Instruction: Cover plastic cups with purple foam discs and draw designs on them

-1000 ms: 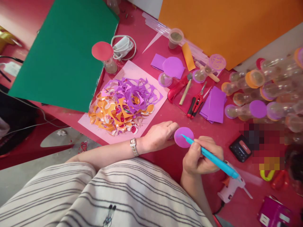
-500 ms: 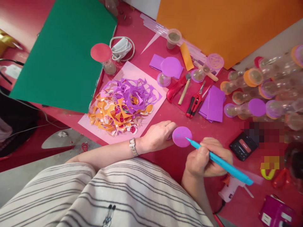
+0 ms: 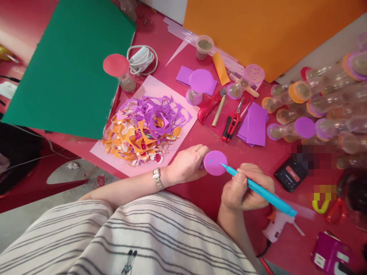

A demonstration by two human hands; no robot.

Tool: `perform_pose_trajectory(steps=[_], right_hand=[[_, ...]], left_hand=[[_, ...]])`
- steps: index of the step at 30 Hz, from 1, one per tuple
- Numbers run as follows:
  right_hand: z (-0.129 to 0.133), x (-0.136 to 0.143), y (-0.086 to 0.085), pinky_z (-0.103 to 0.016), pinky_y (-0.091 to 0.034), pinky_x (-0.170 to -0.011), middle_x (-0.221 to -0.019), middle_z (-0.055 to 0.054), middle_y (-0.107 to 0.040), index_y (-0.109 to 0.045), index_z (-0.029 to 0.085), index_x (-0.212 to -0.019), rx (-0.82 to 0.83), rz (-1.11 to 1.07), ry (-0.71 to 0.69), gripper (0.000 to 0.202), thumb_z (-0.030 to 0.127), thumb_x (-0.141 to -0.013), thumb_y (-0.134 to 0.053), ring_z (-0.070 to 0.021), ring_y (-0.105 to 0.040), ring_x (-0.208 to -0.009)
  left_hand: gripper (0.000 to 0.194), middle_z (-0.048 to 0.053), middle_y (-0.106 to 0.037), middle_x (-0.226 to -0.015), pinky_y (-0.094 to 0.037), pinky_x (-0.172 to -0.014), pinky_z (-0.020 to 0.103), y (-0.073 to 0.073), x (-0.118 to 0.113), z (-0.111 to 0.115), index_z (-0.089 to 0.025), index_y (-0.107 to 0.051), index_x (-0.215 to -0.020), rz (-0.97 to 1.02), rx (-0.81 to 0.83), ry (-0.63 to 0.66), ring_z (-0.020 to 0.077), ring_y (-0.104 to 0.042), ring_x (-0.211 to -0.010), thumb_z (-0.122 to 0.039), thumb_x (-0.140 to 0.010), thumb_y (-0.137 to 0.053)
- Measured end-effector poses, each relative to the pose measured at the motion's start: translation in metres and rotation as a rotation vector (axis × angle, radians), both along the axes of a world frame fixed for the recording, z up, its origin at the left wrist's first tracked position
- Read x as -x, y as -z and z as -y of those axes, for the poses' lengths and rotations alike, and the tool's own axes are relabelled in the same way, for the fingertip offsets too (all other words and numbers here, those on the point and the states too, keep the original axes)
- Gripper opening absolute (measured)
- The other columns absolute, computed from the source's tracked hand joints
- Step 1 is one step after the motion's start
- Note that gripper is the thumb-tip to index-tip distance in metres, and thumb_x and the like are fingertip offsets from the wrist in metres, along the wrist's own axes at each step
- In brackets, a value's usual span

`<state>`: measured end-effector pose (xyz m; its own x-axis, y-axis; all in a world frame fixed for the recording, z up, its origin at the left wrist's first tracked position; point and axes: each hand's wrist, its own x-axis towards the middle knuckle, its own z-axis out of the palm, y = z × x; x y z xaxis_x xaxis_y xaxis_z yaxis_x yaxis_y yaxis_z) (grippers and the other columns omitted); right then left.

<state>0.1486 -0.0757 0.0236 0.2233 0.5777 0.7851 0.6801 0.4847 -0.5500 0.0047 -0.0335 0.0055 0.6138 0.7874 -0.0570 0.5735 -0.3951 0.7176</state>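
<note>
My left hand [image 3: 187, 164] is closed at the left side of a purple round disc [image 3: 213, 163], steadying it from the edge. Whatever sits under the disc is mostly hidden by my fingers. A small bluish mark shows on its top. In my right hand [image 3: 248, 187] is a bright blue marker [image 3: 268, 196], gripped like a pen, its tip at the right part of the disc. Beyond my left hand, purple and orange paper scraps [image 3: 149, 130] lie heaped on a pink sheet [image 3: 186, 105].
Behind are red-handled pruning shears [image 3: 231, 124], a hammer [image 3: 219, 109] and purple cards [image 3: 254, 124]. Several plastic-cup sand timers [image 3: 305, 128] stand at the right. A glue gun [image 3: 276, 227] lies near my right forearm. Green board [image 3: 71, 68] covers the left side.
The whole view has shifted slightly, so things sit a little further left. Both hands keep their holds, and the marker tip stays at the disc. The bluish mark looks clearer.
</note>
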Motion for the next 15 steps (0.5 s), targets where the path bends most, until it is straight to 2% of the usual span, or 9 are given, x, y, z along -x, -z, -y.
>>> perform_pose_trajectory(steps=[15], right_hand=[[0.0014,0.0041,-0.0015,-0.029,-0.045,-0.058,-0.065,0.004,-0.05,-0.057,0.017,-0.09,0.078,0.019,-0.047,0.003,0.019,-0.09,-0.056,-0.0101,-0.049,-0.054]], left_hand=[[0.02,0.002,-0.058,-0.086,-0.045,-0.064,0.025,0.0001,0.0002,0.0002,-0.018,-0.048,-0.091,-0.024,0.007,0.021,0.0161,-0.059,-0.075,-0.025,-0.081,-0.064]])
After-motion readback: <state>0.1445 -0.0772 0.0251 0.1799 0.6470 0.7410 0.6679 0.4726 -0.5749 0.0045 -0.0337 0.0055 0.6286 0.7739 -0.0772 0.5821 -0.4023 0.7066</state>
